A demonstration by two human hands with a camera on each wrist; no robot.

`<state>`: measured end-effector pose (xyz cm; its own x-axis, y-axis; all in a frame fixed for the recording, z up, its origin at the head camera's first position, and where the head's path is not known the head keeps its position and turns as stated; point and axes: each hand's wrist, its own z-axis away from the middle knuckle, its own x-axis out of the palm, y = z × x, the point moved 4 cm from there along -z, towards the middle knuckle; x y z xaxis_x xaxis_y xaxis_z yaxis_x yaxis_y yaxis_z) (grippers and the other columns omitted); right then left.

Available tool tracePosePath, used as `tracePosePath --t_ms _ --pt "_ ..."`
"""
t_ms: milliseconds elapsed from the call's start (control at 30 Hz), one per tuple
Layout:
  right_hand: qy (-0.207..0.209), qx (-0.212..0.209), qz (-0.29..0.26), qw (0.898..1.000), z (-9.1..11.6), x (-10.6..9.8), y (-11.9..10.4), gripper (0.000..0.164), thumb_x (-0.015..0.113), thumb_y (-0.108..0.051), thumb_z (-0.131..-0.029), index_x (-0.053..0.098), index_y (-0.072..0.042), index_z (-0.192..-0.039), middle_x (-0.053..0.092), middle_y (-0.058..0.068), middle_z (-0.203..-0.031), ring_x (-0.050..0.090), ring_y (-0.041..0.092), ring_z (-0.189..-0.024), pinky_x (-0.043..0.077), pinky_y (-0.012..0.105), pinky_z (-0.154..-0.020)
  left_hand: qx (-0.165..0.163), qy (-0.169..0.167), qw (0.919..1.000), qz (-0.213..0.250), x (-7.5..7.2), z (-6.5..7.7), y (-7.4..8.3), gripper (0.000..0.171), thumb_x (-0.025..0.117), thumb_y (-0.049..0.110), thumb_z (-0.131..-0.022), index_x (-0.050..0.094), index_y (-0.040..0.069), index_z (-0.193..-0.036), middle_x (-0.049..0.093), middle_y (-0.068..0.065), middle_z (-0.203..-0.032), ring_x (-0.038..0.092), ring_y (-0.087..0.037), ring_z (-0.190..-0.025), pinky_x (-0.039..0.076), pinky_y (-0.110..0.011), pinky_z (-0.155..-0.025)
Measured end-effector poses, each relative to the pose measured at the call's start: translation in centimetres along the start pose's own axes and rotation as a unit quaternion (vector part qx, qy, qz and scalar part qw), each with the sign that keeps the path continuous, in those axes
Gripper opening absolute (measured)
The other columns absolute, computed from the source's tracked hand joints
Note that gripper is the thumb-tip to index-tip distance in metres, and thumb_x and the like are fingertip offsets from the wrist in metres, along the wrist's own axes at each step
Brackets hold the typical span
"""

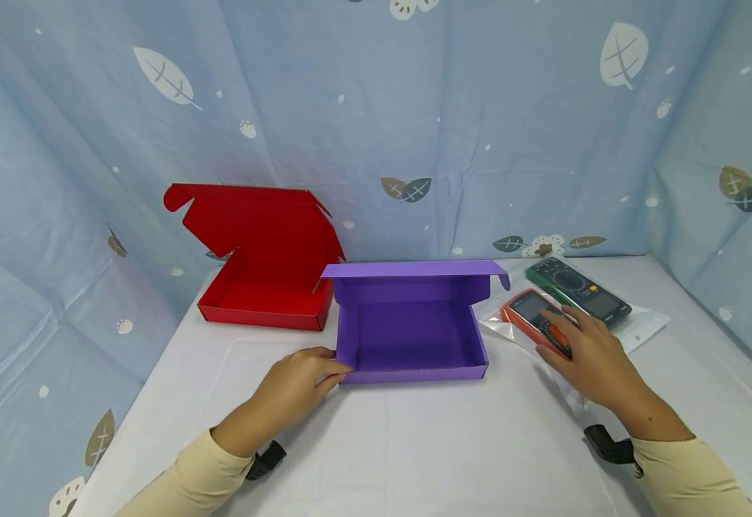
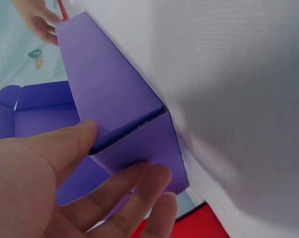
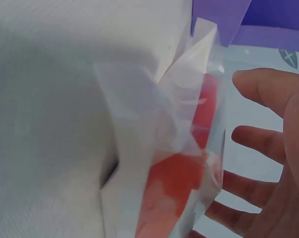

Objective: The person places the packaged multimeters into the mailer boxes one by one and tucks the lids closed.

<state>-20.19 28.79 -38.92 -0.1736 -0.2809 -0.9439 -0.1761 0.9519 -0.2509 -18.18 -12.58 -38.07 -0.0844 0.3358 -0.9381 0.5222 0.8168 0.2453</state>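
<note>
An open purple cardboard box (image 1: 408, 334) stands mid-table, its lid raised at the back. At its front left corner my left hand (image 1: 298, 380) pinches the wall; the left wrist view shows the thumb (image 2: 87, 134) at the top edge and fingers against the outer side. My right hand (image 1: 592, 359) is over an orange-red multimeter (image 1: 534, 319) in a clear plastic bag (image 3: 134, 109), fingers spread. In the right wrist view the thumb stands apart from the bag, the lower fingers close to its side. A green-edged black multimeter (image 1: 579, 287) lies just behind.
To the left of the purple box stands an open red cardboard box (image 1: 262, 309), its lid up and leaning back. A white cloth covers the table (image 1: 427, 445). Behind it hangs a blue patterned curtain (image 1: 363, 129).
</note>
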Motion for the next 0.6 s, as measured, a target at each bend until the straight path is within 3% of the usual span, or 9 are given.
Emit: tracePosePath --t_ms 433,600 --pt "-0.057 0.029 -0.004 0.998 -0.1 1.2 1.4 0.076 0.073 -0.035 -0.088 0.041 -0.005 -0.149 0.025 0.043 -0.148 0.029 0.068 -0.129 0.026 0.083 -0.096 0.02 0.001 0.9997 -0.011 -0.5 0.8 0.6 0.024 0.079 0.012 -0.083 0.081 0.023 -0.104 0.075 -0.004 -0.106 0.071 -0.02 -0.101 0.059 -0.043 -0.082" --pt "-0.065 0.035 0.001 0.997 0.1 1.3 1.8 0.075 0.074 -0.029 -0.087 0.039 -0.006 -0.149 0.026 0.045 -0.147 0.029 0.07 -0.127 0.026 0.083 -0.096 0.023 -0.001 0.9996 -0.015 -0.5 0.9 0.7 0.024 0.078 0.012 -0.084 0.081 0.023 -0.104 0.075 -0.004 -0.106 0.071 -0.02 -0.102 0.058 -0.042 -0.083"
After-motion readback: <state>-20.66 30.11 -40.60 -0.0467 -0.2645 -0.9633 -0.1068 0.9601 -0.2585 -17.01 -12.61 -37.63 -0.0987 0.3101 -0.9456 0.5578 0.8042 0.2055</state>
